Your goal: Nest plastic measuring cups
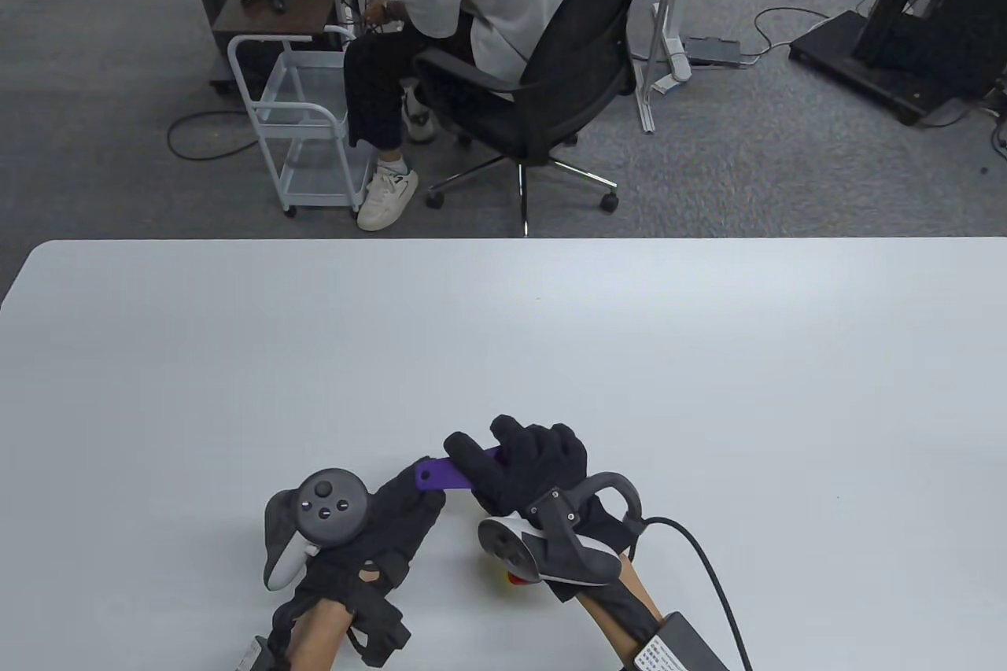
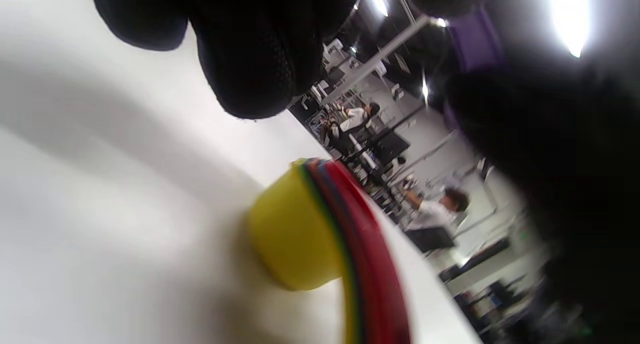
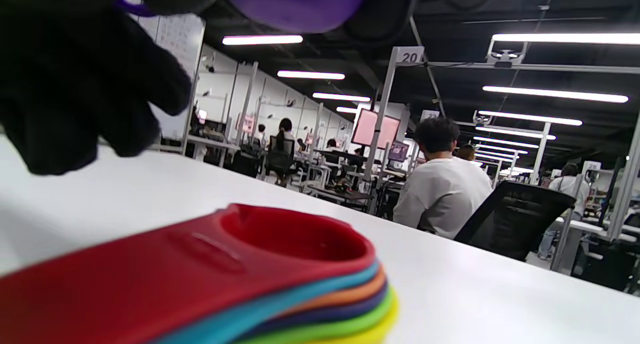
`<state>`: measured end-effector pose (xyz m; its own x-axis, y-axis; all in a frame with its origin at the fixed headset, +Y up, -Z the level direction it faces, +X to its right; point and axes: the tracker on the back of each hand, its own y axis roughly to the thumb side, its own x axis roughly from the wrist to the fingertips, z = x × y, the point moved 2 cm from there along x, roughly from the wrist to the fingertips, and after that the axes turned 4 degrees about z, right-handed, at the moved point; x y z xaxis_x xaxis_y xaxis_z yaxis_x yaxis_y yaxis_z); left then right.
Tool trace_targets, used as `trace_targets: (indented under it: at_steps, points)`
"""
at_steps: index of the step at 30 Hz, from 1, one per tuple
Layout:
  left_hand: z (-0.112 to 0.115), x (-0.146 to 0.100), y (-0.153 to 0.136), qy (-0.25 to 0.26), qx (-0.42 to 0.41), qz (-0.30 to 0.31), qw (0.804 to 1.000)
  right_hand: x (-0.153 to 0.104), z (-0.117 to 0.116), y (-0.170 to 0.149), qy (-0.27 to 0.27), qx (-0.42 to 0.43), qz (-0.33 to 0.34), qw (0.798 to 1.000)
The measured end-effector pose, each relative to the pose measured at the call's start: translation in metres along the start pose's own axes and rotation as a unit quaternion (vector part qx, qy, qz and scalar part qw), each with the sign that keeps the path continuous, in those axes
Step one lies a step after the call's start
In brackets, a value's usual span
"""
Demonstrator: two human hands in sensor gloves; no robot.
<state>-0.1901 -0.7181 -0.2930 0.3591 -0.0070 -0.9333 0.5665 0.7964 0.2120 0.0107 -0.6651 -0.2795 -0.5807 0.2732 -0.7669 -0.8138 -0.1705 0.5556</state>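
My left hand (image 1: 378,529) rests low on the white table (image 1: 708,356), fingers reaching toward the free end of a purple measuring cup's handle (image 1: 440,476); whether they grip it I cannot tell. To its right, my right hand (image 1: 535,470) is curled around that purple cup, holding it above the table, with the bowl hidden in my palm. Beneath and just behind that hand sits the nested stack of cups (image 3: 260,284) on the table, red on top, then blue, orange, purple and green rims, with the yellow cup (image 2: 292,239) outermost at the bottom. In the overhead view only a sliver of the stack shows under my right wrist.
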Motion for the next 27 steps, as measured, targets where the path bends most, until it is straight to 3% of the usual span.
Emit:
trace_targets:
  at_steps: [3, 8, 13, 16, 21, 25, 27]
  points:
    - [0.001, 0.001, -0.002, -0.017, -0.075, 0.013, 0.997, -0.004, 0.0, -0.001, -0.005, 0.004, 0.012, 1.0]
    - [0.005, 0.001, -0.004, -0.036, -0.213, 0.03, 0.976, -0.006, 0.0, -0.004, -0.01, 0.007, 0.012, 1.0]
    - [0.007, 0.002, -0.012, -0.033, -0.247, 0.015, 0.968, -0.009, 0.0, 0.004, -0.018, -0.038, 0.046, 0.998]
    - [0.009, 0.002, -0.014, -0.042, -0.303, 0.017, 0.952, -0.009, -0.004, 0.001, -0.014, 0.004, 0.047, 0.999]
    - [0.008, 0.002, -0.016, -0.032, -0.316, 0.016, 0.948, -0.009, -0.005, 0.001, -0.02, 0.001, 0.058, 0.998]
    - [0.002, -0.002, -0.018, -0.003, -0.336, 0.02, 0.942, -0.006, -0.008, -0.004, 0.022, 0.068, 0.033, 0.997]
    - [-0.005, -0.006, -0.022, 0.046, -0.312, 0.009, 0.949, -0.005, -0.011, -0.014, 0.081, 0.156, -0.033, 0.984]
